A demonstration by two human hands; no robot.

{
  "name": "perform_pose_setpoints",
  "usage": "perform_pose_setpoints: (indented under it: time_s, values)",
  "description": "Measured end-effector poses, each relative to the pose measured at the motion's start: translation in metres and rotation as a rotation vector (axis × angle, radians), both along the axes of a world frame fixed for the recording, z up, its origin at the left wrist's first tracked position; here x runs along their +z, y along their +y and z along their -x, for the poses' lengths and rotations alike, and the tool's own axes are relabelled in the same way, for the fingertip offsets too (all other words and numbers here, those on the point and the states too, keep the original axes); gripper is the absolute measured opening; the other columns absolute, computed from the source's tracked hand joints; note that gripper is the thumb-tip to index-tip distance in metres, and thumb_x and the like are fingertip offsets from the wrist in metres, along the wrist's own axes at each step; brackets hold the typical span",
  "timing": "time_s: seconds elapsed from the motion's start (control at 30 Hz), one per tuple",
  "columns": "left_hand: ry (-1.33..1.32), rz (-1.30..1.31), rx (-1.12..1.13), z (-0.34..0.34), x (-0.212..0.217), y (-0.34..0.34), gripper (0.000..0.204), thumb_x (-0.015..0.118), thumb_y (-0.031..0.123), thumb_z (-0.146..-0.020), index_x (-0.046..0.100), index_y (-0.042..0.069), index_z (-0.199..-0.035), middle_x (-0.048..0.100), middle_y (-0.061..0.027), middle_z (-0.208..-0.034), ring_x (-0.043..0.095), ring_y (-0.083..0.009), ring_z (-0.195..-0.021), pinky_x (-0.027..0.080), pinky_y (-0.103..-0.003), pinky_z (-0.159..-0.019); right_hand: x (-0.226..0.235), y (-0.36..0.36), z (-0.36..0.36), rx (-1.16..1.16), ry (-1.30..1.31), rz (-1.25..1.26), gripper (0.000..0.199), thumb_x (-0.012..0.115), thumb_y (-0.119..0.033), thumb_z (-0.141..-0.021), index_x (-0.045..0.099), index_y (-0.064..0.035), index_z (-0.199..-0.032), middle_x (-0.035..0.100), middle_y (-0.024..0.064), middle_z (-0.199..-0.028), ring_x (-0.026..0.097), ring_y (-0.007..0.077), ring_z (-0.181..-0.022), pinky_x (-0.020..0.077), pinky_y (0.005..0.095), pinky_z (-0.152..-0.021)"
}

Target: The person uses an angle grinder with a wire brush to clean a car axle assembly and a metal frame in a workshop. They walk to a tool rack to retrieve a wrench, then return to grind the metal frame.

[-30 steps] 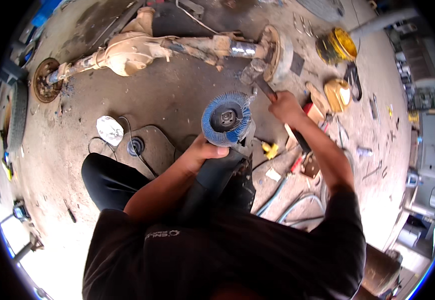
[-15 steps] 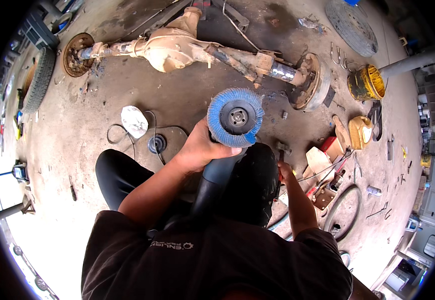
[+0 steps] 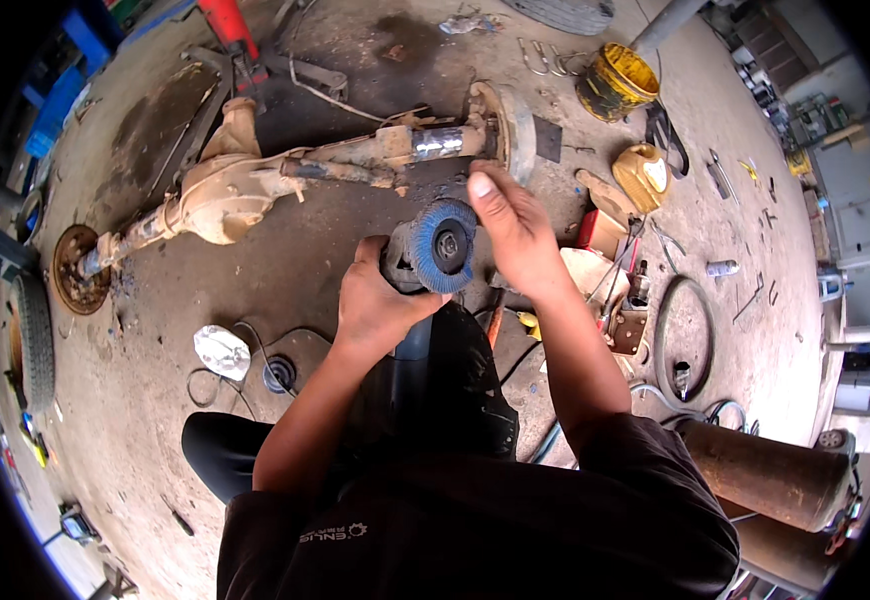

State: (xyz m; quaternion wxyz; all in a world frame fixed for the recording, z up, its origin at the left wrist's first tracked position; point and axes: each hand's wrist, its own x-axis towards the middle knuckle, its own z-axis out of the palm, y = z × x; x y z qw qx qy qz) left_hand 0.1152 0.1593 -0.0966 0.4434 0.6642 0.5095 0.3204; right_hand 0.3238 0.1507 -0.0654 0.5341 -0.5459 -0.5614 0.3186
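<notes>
My left hand (image 3: 370, 315) is wrapped round the head of an angle grinder (image 3: 413, 345). Its blue flap disc (image 3: 423, 228), with a dark hub, faces up and to the right. Right beside the disc's rim is my right hand (image 3: 523, 242), thumb stretched out and no tool visible in it; some of its fingers are hidden behind the thumb and palm. The grinder's dark body runs down over my lap. A tool with an orange-red handle (image 3: 495, 326) lies on the floor by my knee.
A rusty vehicle axle (image 3: 225, 200) with end drums lies ahead. Off to the right are a yellow bucket (image 3: 610, 98), a tan jug (image 3: 642, 178), an open carton and a rubber ring (image 3: 661, 345). Brown cylinders (image 3: 770, 470) lie lower right; a tyre (image 3: 37, 345) is at left.
My right hand has left the red-handled tool on the floor and come up beside the flap disc. The grinder has tilted, its disc turning toward the right. The whole view has swung right.
</notes>
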Motion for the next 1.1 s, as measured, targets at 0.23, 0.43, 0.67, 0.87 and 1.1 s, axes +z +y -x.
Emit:
perform_pose_setpoints:
  time_s: [0.23, 0.43, 0.67, 0.87, 1.1]
  values:
    - [0.541, -0.059, -0.143, -0.045, 0.030, -0.019, 0.087, 0.094, 0.038, -0.066, 0.052, -0.004, -0.130, 0.070, -0.0262, -0.116, 0.070, -0.0444, -0.108, 0.056, -0.049, -0.095, -0.028, -0.002, 0.006, -0.313, 0.089, 0.277, 0.053, 0.065, -0.034, -0.100, 0.065, 0.0112, -0.129, 0.071, 0.0283, -0.118, 0.069, 0.0349, -0.116, 0.0514, 0.0414, -0.102]
    - [0.367, -0.200, -0.154, -0.049, 0.006, -0.016, 0.081, 0.094, 0.032, -0.065, 0.056, -0.001, -0.127, 0.071, -0.0240, -0.114, 0.068, -0.0435, -0.111, 0.054, -0.050, -0.094, -0.054, -0.012, 0.000, -0.282, 0.072, -0.130, 0.024, 0.069, -0.005, -0.085, 0.066, 0.0076, -0.106, 0.070, 0.0239, -0.106, 0.070, 0.0351, -0.102, 0.0535, 0.0412, -0.091]
    - [0.141, -0.199, -0.091, -0.056, -0.013, -0.011, 0.077, 0.096, 0.026, -0.062, 0.060, -0.004, -0.123, 0.070, -0.0241, -0.110, 0.069, -0.0451, -0.104, 0.055, -0.050, -0.089, -0.046, -0.013, 0.002, -0.311, 0.012, -0.300, 0.037, 0.070, -0.012, -0.090, 0.066, 0.0071, -0.121, 0.071, 0.0262, -0.116, 0.063, 0.0462, -0.115, 0.0513, 0.0462, -0.100]
    - [0.082, -0.169, -0.097, -0.059, -0.021, -0.003, 0.073, 0.097, 0.027, -0.060, 0.063, -0.002, -0.117, 0.072, -0.0217, -0.107, 0.071, -0.0390, -0.099, 0.055, -0.046, -0.087, -0.048, -0.003, -0.003, -0.238, -0.242, 0.124, 0.031, 0.064, -0.024, -0.100, 0.072, 0.0048, -0.108, 0.070, 0.0238, -0.103, 0.061, 0.0433, -0.114, 0.0432, 0.0490, -0.107]
    - [0.007, -0.046, -0.183, -0.054, -0.022, 0.012, 0.070, 0.098, 0.028, -0.057, 0.065, 0.000, -0.113, 0.072, -0.0213, -0.108, 0.071, -0.0398, -0.099, 0.055, -0.047, -0.086, -0.058, -0.033, -0.011, -0.110, -0.470, -0.635, 0.025, 0.063, -0.018, -0.103, 0.069, 0.0047, -0.111, 0.064, 0.0212, -0.100, 0.064, 0.0409, -0.105, 0.0407, 0.0501, -0.113]
